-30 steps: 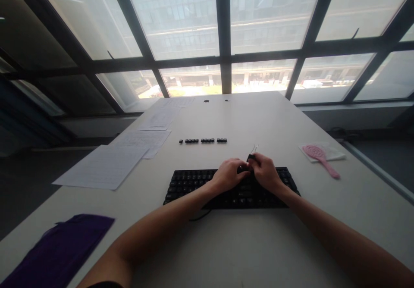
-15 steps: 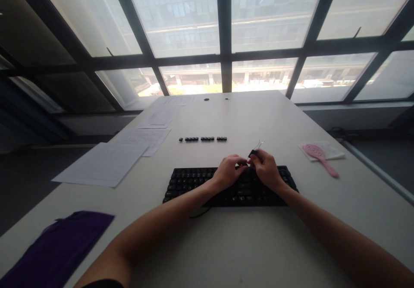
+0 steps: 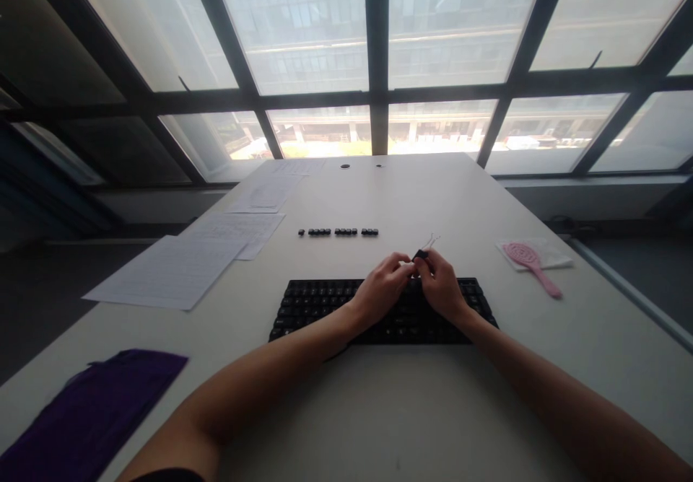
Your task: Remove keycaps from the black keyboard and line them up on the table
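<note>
A black keyboard point(image 3: 314, 301) lies on the white table, partly covered by my hands and forearms. Above its upper right part, my right hand point(image 3: 439, 284) is closed on a small black tool point(image 3: 420, 255) with thin wire prongs pointing up and away. My left hand point(image 3: 383, 286) meets it from the left, fingers pinched together at the tool's near end; whatever lies between those fingertips is too small to make out. Beyond the keyboard, several black keycaps point(image 3: 346, 231) sit in a row, split into groups with gaps between them.
Printed sheets point(image 3: 167, 273) cover the table's left side, and a purple cloth point(image 3: 97, 410) lies at the near left. A pink hairbrush point(image 3: 533, 265) rests partly on a clear plastic bag point(image 3: 560, 255) at the right. Windows rise behind the white table point(image 3: 422, 410).
My left fingers have moved up slightly, closer against my right fingertips and the tool. The whole view has shifted a little; the keycaps stay in place.
</note>
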The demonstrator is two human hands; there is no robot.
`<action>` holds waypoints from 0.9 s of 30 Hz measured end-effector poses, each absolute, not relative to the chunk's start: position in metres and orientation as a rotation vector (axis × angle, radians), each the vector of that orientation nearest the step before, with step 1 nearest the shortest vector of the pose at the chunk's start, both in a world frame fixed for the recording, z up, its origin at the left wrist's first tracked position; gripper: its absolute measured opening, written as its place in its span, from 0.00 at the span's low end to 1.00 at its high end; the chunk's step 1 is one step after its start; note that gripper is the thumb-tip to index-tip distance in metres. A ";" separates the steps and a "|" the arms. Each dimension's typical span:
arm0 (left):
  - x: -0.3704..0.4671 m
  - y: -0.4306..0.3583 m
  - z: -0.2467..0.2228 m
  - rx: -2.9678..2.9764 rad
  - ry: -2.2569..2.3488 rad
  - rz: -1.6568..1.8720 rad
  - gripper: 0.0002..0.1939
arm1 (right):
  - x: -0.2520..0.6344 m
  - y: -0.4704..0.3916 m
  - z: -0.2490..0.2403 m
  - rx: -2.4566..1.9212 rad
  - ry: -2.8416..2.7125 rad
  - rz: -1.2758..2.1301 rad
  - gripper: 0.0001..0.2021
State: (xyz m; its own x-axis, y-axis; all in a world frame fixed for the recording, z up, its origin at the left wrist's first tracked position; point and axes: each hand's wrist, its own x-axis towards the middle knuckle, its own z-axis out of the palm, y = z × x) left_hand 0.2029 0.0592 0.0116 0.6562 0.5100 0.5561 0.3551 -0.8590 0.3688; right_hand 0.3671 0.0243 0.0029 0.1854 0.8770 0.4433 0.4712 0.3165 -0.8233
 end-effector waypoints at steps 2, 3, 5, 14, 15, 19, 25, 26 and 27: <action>0.203 0.060 0.011 2.678 0.705 0.985 0.12 | 0.367 0.024 0.003 -1.316 -1.467 0.440 0.09; 0.203 0.060 0.011 2.671 0.704 0.988 0.12 | 0.367 0.023 0.003 -1.319 -1.472 0.439 0.09; 0.204 0.062 0.010 2.615 0.702 1.014 0.12 | 0.367 0.023 0.003 -1.337 -1.455 0.443 0.09; 0.196 0.081 0.030 2.263 0.824 1.075 0.03 | 0.365 0.026 0.007 -1.277 -1.235 0.590 0.11; 0.195 0.089 0.032 2.269 0.860 1.050 0.04 | 0.365 0.026 0.006 -1.278 -1.231 0.592 0.12; 0.194 0.134 0.032 2.443 0.947 0.909 0.09 | 0.365 0.027 0.005 -1.277 -1.248 0.590 0.13; 0.206 0.196 0.018 2.689 0.996 0.646 0.05 | 0.365 0.027 0.004 -1.277 -1.252 0.579 0.12; 0.207 0.202 0.017 2.694 0.996 0.636 0.05 | 0.365 0.027 0.004 -1.274 -1.252 0.583 0.12; 0.207 0.208 0.015 2.697 0.994 0.632 0.05 | 0.365 0.027 0.004 -1.271 -1.253 0.589 0.12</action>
